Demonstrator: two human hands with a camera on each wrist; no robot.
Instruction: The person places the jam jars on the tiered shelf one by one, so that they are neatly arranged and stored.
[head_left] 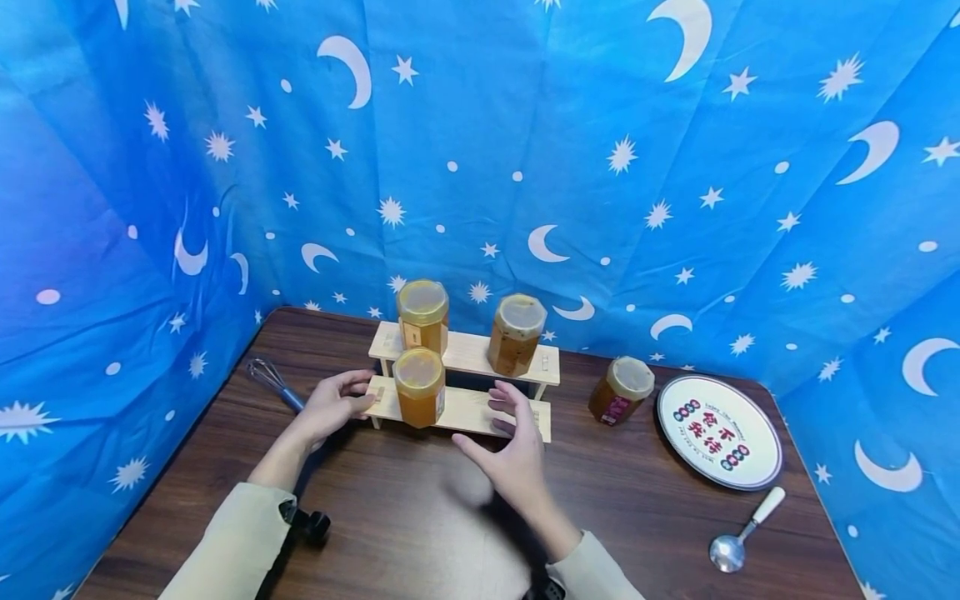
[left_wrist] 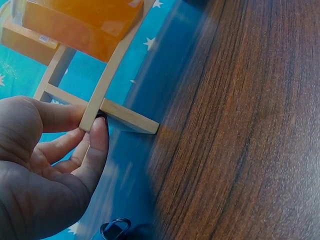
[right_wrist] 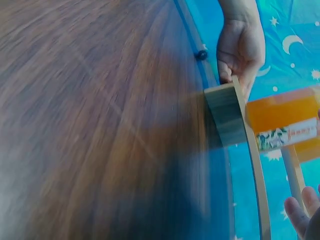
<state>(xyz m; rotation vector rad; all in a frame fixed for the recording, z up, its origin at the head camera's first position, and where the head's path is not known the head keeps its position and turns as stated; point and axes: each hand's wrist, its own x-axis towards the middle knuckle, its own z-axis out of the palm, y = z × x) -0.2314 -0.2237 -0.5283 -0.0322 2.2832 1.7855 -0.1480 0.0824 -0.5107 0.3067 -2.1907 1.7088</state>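
Note:
A two-step wooden rack (head_left: pixel 472 408) stands on the table; an orange-filled jar (head_left: pixel 420 392) sits toward the left of its lower step. My left hand (head_left: pixel 330 408) pinches the left end of that step between thumb and fingers, and the left wrist view shows the grip on the wooden board (left_wrist: pixel 112 75). Over the right part of the lower step, my right hand (head_left: pixel 517 467) hovers with fingers and thumb spread, holding nothing. Its fingertips (right_wrist: pixel 297 217) show at the edge of the right wrist view. The upper step carries a yellow-lidded jar (head_left: pixel 423 321) and a darker jar (head_left: pixel 517 337).
Right of the rack stands another dark jar (head_left: pixel 621 390). Beyond it lie a white plate (head_left: pixel 720 429) with red lettering and a spoon (head_left: pixel 738 537). A whisk (head_left: pixel 273 382) lies at the left. Blue star-and-moon cloth (head_left: pixel 480 150) hangs behind the table.

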